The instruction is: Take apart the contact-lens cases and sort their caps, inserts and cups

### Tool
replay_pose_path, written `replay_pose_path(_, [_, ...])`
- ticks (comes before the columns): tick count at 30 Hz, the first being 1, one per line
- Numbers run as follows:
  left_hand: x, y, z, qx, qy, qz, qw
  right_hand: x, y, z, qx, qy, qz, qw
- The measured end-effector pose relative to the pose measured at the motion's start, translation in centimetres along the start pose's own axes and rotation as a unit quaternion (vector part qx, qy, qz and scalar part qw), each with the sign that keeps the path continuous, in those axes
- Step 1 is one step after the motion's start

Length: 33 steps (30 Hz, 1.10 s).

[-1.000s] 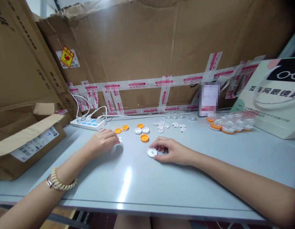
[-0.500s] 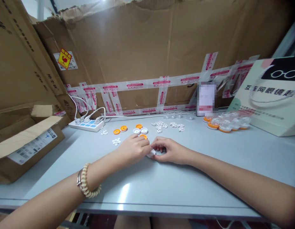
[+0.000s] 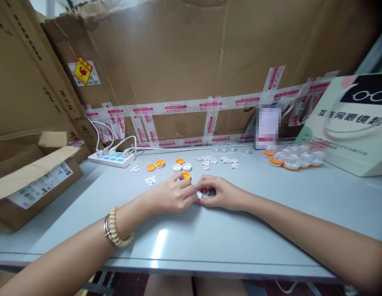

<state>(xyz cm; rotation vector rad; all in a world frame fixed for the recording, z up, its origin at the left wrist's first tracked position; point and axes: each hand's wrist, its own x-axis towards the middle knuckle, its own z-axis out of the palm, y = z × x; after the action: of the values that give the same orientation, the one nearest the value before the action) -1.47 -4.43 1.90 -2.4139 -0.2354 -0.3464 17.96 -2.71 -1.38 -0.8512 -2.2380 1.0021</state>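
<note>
A small white round plastic part [image 3: 199, 195] is pinched just above the table, mostly covered by fingers. My right hand [image 3: 222, 193] grips it from the right between thumb and fingers. From the left, my left hand [image 3: 177, 193] closes its fingers on the same part; its fingertips are hidden. Just beyond my left fingers lies an orange ring-shaped part [image 3: 186, 176]. Further back are white round parts [image 3: 186, 167] and more orange round parts [image 3: 160, 164]. Small white discs [image 3: 150, 180] lie in a cluster to the left.
White openwork pieces [image 3: 206, 161] and clear round covers [image 3: 231, 147] sit towards the back. Stacked orange-and-clear assemblies [image 3: 291, 160] stand at right, near a paper bag [image 3: 348, 139]. A power strip [image 3: 113, 158] and an open cardboard box [image 3: 52, 193] are at left.
My left hand has shifted slightly, and its wrist has turned a little. The white part now shows its round rim between my fingers. My right hand stays nearly in place.
</note>
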Motion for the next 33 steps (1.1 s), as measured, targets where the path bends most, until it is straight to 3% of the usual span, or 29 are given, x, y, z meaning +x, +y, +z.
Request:
replay_pose_path(10, [-0.1, -0.1, 0.0, -0.013, -0.019, 0.004, 1.000, 0.0, -0.3, 0.0, 0.004, 0.001, 0.001, 1.000])
replay_pose_path(17, [-0.5, -0.5, 1.3, -0.157, -0.017, -0.095, 0.983, 0.0, -0.3, 0.1, 0.004, 0.011, 0.009, 1.000])
replay_pose_path(23, [-0.7, -0.4, 1.7, -0.298, 0.023, -0.189, 0.935, -0.1, -0.5, 0.1, 0.001, 0.007, 0.023, 1.000])
replay_pose_path(28, [-0.6, -0.5, 1.3, -0.399, 0.069, -0.292, 0.866, -0.1, -0.4, 0.1, -0.002, 0.010, 0.018, 1.000])
replay_pose_path(31, [-0.7, -0.8, 0.7, -0.421, 0.070, -0.351, 0.833, -0.1, -0.5, 0.0, -0.002, 0.010, 0.022, 1.000])
replay_pose_path(33, [-1.1, -1.3, 0.1, -0.409, 0.059, -0.375, 0.830, -0.1, -0.6, 0.0, -0.004, 0.007, 0.028, 1.000])
